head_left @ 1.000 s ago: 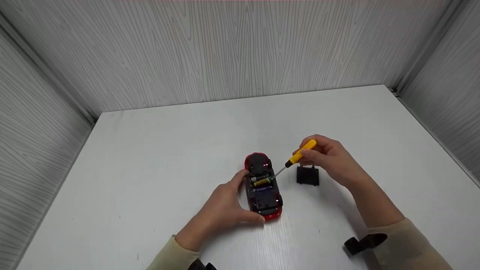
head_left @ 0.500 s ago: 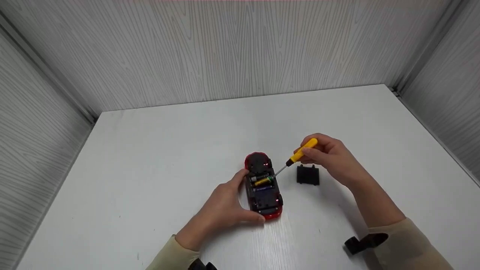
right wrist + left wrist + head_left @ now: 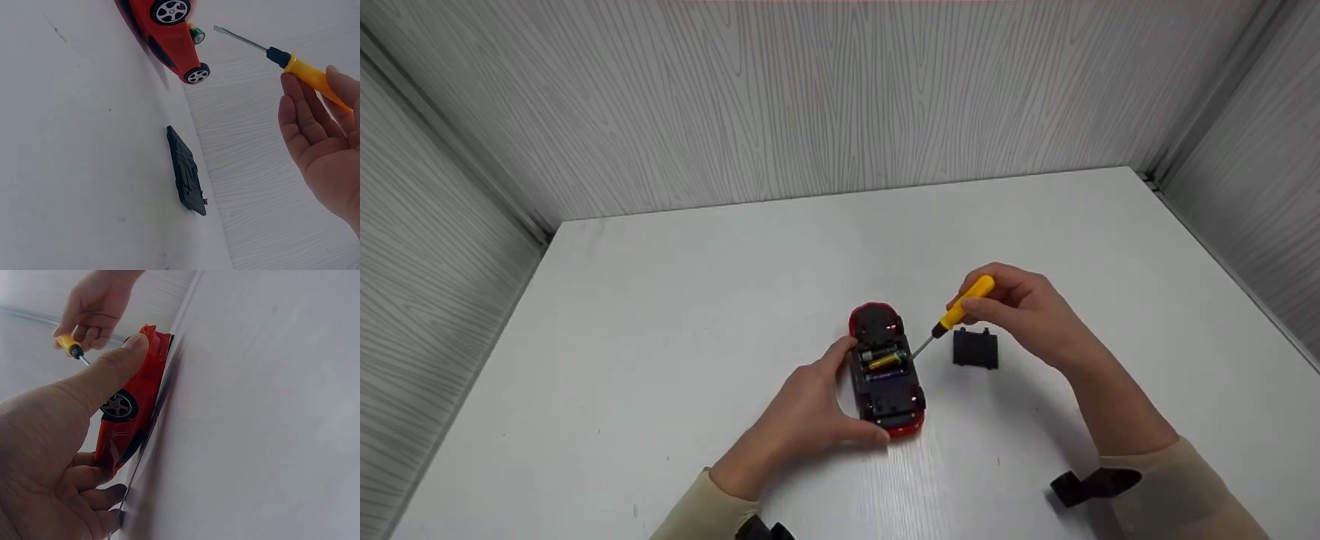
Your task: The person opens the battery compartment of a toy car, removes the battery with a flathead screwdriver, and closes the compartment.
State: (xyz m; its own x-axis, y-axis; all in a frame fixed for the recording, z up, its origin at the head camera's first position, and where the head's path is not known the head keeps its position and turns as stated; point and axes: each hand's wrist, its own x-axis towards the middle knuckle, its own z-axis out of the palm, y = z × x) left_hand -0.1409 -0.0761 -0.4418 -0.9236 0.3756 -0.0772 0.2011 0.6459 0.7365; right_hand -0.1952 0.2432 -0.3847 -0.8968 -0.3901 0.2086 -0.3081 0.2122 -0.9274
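Note:
A red toy car (image 3: 891, 397) lies upside down on the table, its black underside up and its battery compartment uncovered. My left hand (image 3: 810, 409) grips it, index finger at one end of its left side and thumb at the near end. Several batteries lie in the compartment; a yellow-and-green battery (image 3: 886, 361) sits tilted, and its green end sticks up above the car (image 3: 160, 39) in the right wrist view. My right hand (image 3: 1027, 319) pinches the yellow handle of a screwdriver (image 3: 969, 301). In the right wrist view, the screwdriver's flat tip appears apart from the battery.
A black battery cover (image 3: 976, 350) with small tabs lies on the white table (image 3: 720, 285), right of the car and below the right hand. Pale wood-grain panels (image 3: 840, 97) stand behind the table and at both sides. A dark wrist mount (image 3: 1095, 486) is strapped on the right sleeve.
The right hand has risen slightly, and the screwdriver's tip has shifted a little to the right of the battery's green end. The left hand and the car stay nearly still.

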